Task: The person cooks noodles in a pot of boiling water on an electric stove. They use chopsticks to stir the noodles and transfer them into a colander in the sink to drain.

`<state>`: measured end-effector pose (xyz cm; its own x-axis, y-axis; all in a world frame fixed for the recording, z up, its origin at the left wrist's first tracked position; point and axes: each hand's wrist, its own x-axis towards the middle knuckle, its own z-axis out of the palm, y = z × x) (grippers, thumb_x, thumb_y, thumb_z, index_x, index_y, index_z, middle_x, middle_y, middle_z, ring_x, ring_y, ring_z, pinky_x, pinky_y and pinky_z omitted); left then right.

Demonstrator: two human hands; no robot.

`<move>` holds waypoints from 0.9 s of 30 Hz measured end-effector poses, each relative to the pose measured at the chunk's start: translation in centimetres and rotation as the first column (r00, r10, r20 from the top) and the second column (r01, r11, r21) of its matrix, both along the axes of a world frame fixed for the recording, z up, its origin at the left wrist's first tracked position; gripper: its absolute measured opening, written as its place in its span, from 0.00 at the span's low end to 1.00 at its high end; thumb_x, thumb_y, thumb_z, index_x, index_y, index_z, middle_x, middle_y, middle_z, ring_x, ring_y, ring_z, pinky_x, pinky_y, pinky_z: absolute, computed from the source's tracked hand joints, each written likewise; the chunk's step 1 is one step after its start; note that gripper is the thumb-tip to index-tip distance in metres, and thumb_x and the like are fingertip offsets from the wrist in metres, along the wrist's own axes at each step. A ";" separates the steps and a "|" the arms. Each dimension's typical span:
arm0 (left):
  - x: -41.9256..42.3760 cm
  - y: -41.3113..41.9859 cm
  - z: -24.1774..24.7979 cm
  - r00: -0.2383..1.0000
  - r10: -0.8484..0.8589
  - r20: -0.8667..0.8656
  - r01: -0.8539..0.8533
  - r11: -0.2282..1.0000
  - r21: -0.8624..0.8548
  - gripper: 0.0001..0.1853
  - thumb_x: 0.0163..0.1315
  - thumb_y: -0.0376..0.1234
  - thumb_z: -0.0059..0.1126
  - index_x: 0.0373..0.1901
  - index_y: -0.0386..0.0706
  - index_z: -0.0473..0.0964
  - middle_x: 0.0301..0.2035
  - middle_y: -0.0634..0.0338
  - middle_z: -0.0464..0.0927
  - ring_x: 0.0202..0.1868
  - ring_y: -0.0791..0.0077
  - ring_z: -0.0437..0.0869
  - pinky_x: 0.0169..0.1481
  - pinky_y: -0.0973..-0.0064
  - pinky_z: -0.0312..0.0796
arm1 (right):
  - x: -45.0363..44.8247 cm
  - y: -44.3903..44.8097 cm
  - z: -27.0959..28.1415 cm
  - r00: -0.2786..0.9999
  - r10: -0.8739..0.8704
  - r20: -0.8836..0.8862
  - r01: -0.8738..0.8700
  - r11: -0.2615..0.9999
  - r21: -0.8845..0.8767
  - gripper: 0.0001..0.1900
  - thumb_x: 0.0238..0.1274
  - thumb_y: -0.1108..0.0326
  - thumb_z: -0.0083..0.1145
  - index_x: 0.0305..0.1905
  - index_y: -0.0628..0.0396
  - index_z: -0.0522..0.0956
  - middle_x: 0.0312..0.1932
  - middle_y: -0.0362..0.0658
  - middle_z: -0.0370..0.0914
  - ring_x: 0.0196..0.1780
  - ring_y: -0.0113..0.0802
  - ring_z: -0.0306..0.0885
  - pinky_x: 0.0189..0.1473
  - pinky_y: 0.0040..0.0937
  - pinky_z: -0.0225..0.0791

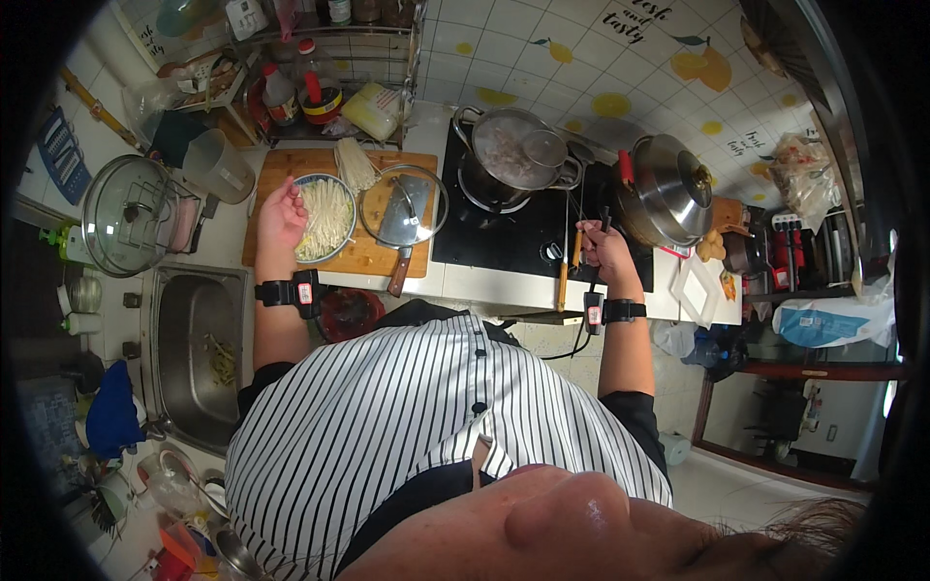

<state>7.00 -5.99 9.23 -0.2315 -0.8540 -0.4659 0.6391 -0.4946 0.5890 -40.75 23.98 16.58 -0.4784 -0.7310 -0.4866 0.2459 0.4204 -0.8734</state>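
Observation:
My left hand [282, 218] hovers by the left rim of a bowl [353, 210] heaped with enoki mushrooms [323, 218], its fingers loosely curled and nothing visible in them. The bowl rests on a wooden cutting board [272, 163]. Beside it, a glass lid [369, 190] lies over a cleaver [399, 214]; more enoki [356, 163] lies behind. My right hand [609, 247] grips a slim utensil handle at the stove's front, close to a wooden handle [577, 250]. A round skimmer [545, 149] sits in a steaming steel pot [487, 120] of cloudy liquid and pale food.
A covered steel wok [665, 192] stands right of the pot on the black cooktop [472, 240]. A second wooden-handled utensil [562, 283] overhangs the counter edge. The sink [196, 305] is at left, below another glass lid [123, 218]. Bottles [320, 98] fill the rack behind.

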 end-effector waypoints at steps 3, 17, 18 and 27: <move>0.5 0.2 0.0 1.000 0.020 0.007 -0.020 1.000 -0.005 0.09 0.61 0.34 0.58 0.43 0.47 0.76 0.29 0.68 0.74 0.27 0.80 0.71 0.31 0.83 0.63 | -0.4 0.4 0.2 0.994 0.026 -0.110 -0.023 0.999 0.036 0.09 0.71 0.65 0.46 0.41 0.56 0.75 0.17 0.31 0.64 0.14 0.18 0.52 0.15 0.19 0.44; 1.6 1.3 0.2 0.998 0.067 0.014 -0.068 0.998 0.018 0.08 0.62 0.35 0.58 0.42 0.48 0.76 0.27 0.70 0.73 0.26 0.81 0.69 0.29 0.83 0.62 | 1.2 -2.5 -3.1 1.000 -0.001 0.019 0.001 1.000 0.006 0.07 0.69 0.66 0.49 0.42 0.56 0.75 0.17 0.31 0.64 0.14 0.18 0.53 0.16 0.20 0.45; 1.8 1.4 0.2 0.997 0.071 0.022 -0.071 0.997 0.013 0.08 0.62 0.35 0.58 0.42 0.48 0.76 0.27 0.70 0.73 0.26 0.81 0.69 0.29 0.83 0.62 | 1.2 -2.2 -3.0 0.998 -0.008 0.060 0.009 1.000 -0.017 0.07 0.69 0.65 0.49 0.42 0.57 0.75 0.17 0.32 0.64 0.14 0.18 0.53 0.16 0.21 0.45; 2.9 2.4 0.2 0.994 0.100 0.047 -0.101 0.995 0.008 0.08 0.62 0.35 0.57 0.42 0.48 0.76 0.27 0.70 0.72 0.26 0.82 0.69 0.29 0.84 0.61 | 1.3 -1.4 -2.2 0.986 0.037 -0.163 -0.035 0.999 0.014 0.07 0.67 0.68 0.49 0.41 0.59 0.75 0.17 0.33 0.66 0.16 0.19 0.56 0.17 0.21 0.46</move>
<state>9.87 -3.57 9.42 -0.1223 -0.8672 -0.4828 0.6577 -0.4351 0.6149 -39.47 22.56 14.34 -0.5256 -0.7441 -0.4123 0.0848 0.4365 -0.8957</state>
